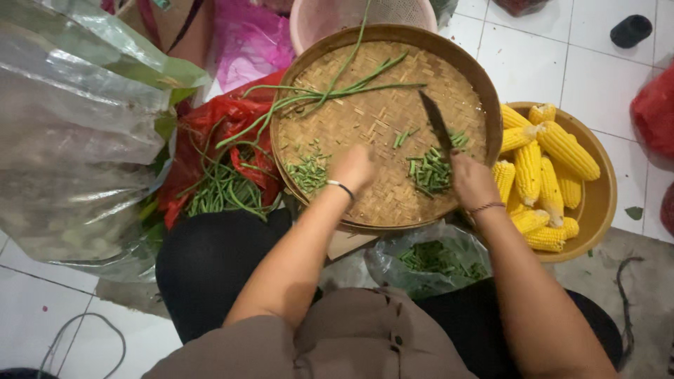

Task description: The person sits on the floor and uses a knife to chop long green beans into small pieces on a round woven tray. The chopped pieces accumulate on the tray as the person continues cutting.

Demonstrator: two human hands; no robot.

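Right hand [472, 181] closed around knife [437, 126] handle, blade angled up over woven tray [449, 63], tip mid-tray. Left hand [353, 167] rests on tray; grip cannot be told. Cut bean pieces [430, 172] between hands; long beans [330, 91] cross far rim. Corn bowl [602, 189] touches tray's right edge.

Woven bamboo tray [365, 203], matt and rough. Dark knife blade [437, 126], probably metal, dull. Glossy clear plastic bag [77, 126] at left; crinkled red plastic [217, 123]; smooth brown bowl [602, 189], right; glazed white floor tiles [597, 63].
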